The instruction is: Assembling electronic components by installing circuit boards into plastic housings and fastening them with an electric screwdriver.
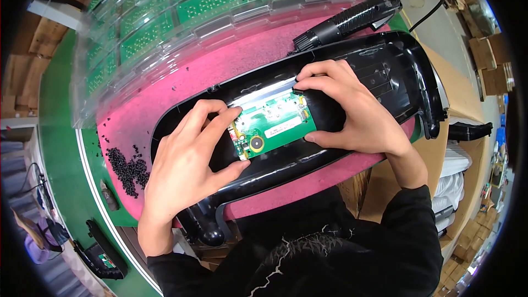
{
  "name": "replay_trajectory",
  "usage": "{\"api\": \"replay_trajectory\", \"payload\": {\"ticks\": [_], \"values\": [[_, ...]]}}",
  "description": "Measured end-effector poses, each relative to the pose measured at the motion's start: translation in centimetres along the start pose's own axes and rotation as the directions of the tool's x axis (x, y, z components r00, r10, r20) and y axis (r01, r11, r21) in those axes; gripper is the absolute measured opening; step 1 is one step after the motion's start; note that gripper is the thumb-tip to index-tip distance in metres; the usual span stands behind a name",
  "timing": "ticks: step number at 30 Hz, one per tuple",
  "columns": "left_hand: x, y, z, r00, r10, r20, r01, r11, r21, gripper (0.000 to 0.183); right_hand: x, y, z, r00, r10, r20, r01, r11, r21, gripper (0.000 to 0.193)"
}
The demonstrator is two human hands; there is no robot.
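Note:
A green circuit board [288, 130] with a white label and a round dark part sits over the middle of a long, glossy black plastic housing [286, 166]. My left hand [190, 157] grips its left end, fingertips at the upper corner and thumb at the lower one. At the right end my right hand [352, 107] holds it the same way, its fingers at the top corner and its thumb on the lower edge. A bright silvery strip [264, 94] shows just behind the board. Whether the board touches the housing beneath, I cannot tell.
The housing rests on a pink mat [165, 96] on a green table. Behind it are clear plastic trays [214, 33] of green boards. A corded black power screwdriver [352, 19] lies at the back right. Small black screws [127, 170] are heaped left; another black housing [102, 253] lies lower left.

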State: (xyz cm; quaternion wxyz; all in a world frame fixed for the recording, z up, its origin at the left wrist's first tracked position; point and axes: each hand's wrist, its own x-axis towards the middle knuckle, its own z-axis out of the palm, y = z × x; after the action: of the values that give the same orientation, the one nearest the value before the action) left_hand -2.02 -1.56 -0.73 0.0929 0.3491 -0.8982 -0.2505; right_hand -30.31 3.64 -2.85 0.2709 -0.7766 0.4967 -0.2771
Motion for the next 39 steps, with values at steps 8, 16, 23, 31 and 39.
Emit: {"api": "replay_trajectory", "payload": {"ticks": [8,16,23,31,39], "values": [[-0.1,0.0,-0.1,0.999,-0.034,0.002,0.034,0.999,-0.037,0.064,0.3,-0.1,0.1,1.000,0.020,-0.003,-0.020,1.000,-0.006,0.062],[-0.4,-0.5,0.0,0.999,0.027,-0.033,-0.027,1.000,-0.008,0.063,0.8,-1.1,0.0,0.999,0.049,0.015,-0.048,0.996,-0.079,0.063],[-1.7,-1.1,0.8,0.981,0.135,-0.138,-0.137,0.991,-0.001,0.064,0.2,-2.1,0.3,0.996,0.091,-0.008,-0.092,0.992,-0.083,0.072],[-3.8,-4.3,-4.5,0.883,-0.128,-0.451,0.181,0.980,0.076,0.023,-1.1,7.4,-9.9,0.838,-0.103,-0.536,-0.275,0.768,-0.579,0.040],[-6.1,-7.1,-5.3,0.803,-0.572,-0.166,0.596,0.767,0.237,0.035,3.6,7.0,-9.9,0.729,0.447,-0.518,-0.388,0.894,0.226,0.042]]}}
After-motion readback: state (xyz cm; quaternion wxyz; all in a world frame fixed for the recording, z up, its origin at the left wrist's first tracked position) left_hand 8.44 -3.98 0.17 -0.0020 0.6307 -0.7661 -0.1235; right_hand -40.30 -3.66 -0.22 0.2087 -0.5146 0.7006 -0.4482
